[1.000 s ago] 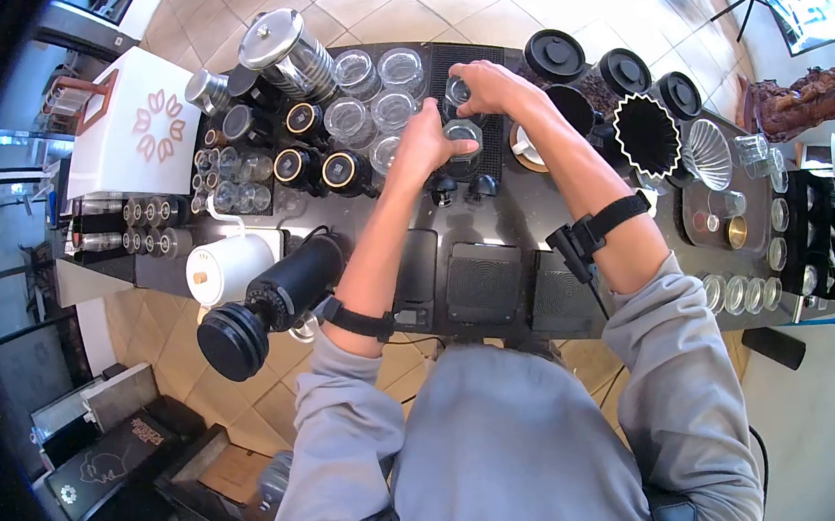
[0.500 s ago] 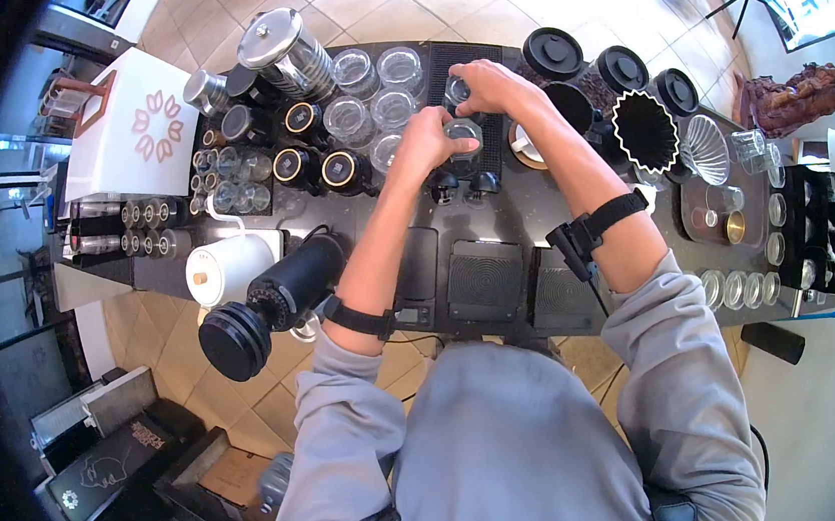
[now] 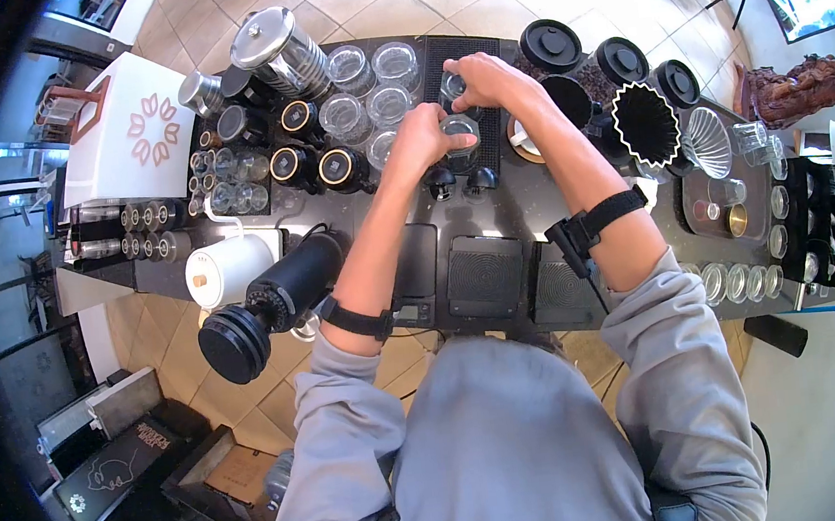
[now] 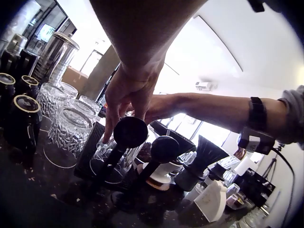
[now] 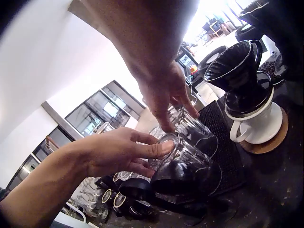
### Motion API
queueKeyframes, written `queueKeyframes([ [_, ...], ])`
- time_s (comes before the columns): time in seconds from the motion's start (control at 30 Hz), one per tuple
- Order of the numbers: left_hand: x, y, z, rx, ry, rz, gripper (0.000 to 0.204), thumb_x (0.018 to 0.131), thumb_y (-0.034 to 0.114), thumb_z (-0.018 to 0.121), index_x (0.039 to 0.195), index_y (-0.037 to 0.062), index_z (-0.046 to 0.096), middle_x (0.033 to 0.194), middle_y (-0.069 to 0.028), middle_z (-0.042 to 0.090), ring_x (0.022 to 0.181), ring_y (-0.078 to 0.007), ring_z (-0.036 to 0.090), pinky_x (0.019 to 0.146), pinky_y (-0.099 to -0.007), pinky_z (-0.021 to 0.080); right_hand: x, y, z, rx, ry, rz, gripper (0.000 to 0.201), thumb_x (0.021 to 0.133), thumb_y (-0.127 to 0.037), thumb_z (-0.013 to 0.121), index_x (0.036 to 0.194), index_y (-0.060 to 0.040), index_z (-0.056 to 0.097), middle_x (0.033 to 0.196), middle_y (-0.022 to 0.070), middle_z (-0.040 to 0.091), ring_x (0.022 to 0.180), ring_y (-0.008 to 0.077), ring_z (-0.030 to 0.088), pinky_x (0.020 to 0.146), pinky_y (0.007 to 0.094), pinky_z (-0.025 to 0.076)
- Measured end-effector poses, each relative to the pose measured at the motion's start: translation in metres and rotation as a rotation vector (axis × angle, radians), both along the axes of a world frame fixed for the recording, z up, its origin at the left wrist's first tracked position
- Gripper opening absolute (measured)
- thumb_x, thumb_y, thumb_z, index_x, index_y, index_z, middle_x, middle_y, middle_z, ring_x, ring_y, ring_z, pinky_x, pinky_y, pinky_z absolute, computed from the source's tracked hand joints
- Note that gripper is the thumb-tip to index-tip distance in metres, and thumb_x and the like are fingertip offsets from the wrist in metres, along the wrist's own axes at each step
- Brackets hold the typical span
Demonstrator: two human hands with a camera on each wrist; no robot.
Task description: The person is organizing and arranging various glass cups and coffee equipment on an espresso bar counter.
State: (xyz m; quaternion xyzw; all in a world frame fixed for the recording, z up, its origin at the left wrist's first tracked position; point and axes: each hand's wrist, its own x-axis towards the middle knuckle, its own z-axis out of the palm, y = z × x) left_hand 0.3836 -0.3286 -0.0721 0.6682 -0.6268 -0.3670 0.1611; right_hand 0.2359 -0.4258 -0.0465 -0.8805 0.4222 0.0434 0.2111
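Note:
In the head view my left hand (image 3: 418, 144) curls round a clear glass (image 3: 461, 143) on the dark ribbed mat (image 3: 491, 143). My right hand (image 3: 485, 85) grips another glass (image 3: 451, 86) just beyond it on the same mat. Seen from the right wrist, the left thumb lies at the near glass's (image 5: 192, 159) upturned base, and the right fingers reach down round the far glass (image 5: 192, 126). Two black scoops (image 3: 440, 180) (image 3: 480, 181) stand directly in front of the near glass.
Patterned glasses (image 3: 344, 117) and black cups (image 3: 301, 119) stand left of the hands. A white cup (image 5: 259, 121) with a black dripper (image 5: 235, 66) is close on the right. Flat scales (image 3: 484, 276) lie nearer the body, beside a black grinder (image 3: 285, 291) and white kettle (image 3: 229, 269).
Both hands keep their hold on the two glasses. The head view has shifted slightly; nothing else has clearly moved.

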Motion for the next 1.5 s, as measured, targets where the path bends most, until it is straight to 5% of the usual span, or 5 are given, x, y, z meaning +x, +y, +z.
queueKeyframes([
  [0.17, -0.001, 0.003, 0.003, -0.034, 0.003, 0.013, 0.062, 0.064, 0.038, 0.091, 0.102, -0.0053, 0.069, 0.077, -0.0173, 0.071, 0.062, -0.0224, 0.068, 0.062, -0.0368, 0.053, 0.002, -0.004, -0.002, -0.011, 0.015, 0.015, 0.08, 0.069, -0.034, 0.084, 0.137, -0.0052, 0.055, 0.107, 0.026, 0.069, 0.106, 0.0388, 0.065, 0.092, 0.0435, 0.052],
  [0.37, -0.003, 0.007, 0.003, -0.107, -0.025, -0.126, 0.076, 0.06, 0.035, 0.09, 0.12, -0.0047, 0.064, 0.115, -0.0268, 0.067, 0.112, -0.0371, 0.064, 0.095, -0.0413, 0.049, 0.002, -0.003, -0.007, -0.057, 0.001, 0.029, 0.082, 0.067, -0.04, 0.085, 0.136, -0.0072, 0.056, 0.105, 0.0257, 0.069, 0.105, 0.0388, 0.066, 0.091, 0.0446, 0.052],
  [1.0, -0.011, 0.008, 0.013, -0.02, -0.072, -0.133, 0.073, 0.06, 0.029, 0.09, 0.121, -0.0012, 0.065, 0.111, -0.028, 0.068, 0.107, -0.0362, 0.066, 0.092, -0.0415, 0.051, 0.003, 0.0, -0.011, -0.02, 0.009, -0.013, 0.079, 0.068, -0.035, 0.084, 0.136, -0.0064, 0.055, 0.105, 0.0256, 0.069, 0.106, 0.0394, 0.065, 0.093, 0.0441, 0.052],
  [1.27, 0.002, 0.007, 0.01, -0.05, -0.035, 0.042, 0.064, 0.07, 0.035, 0.085, 0.116, -0.0051, 0.066, 0.096, -0.021, 0.071, 0.09, -0.0312, 0.069, 0.081, -0.0384, 0.053, 0.0, 0.001, -0.014, -0.023, -0.018, -0.015, 0.079, 0.072, -0.034, 0.083, 0.138, -0.0041, 0.052, 0.107, 0.0263, 0.069, 0.107, 0.0389, 0.065, 0.092, 0.0445, 0.052],
  [1.5, 0.011, 0.012, 0.001, -0.042, 0.075, 0.001, 0.048, 0.077, 0.028, 0.081, 0.113, -0.0024, 0.069, 0.101, -0.0203, 0.072, 0.091, -0.031, 0.07, 0.081, -0.0396, 0.054, -0.002, 0.001, -0.015, -0.011, -0.004, 0.011, 0.081, 0.075, -0.034, 0.081, 0.143, -0.0051, 0.046, 0.112, 0.0272, 0.066, 0.111, 0.0402, 0.062, 0.095, 0.0441, 0.05],
])
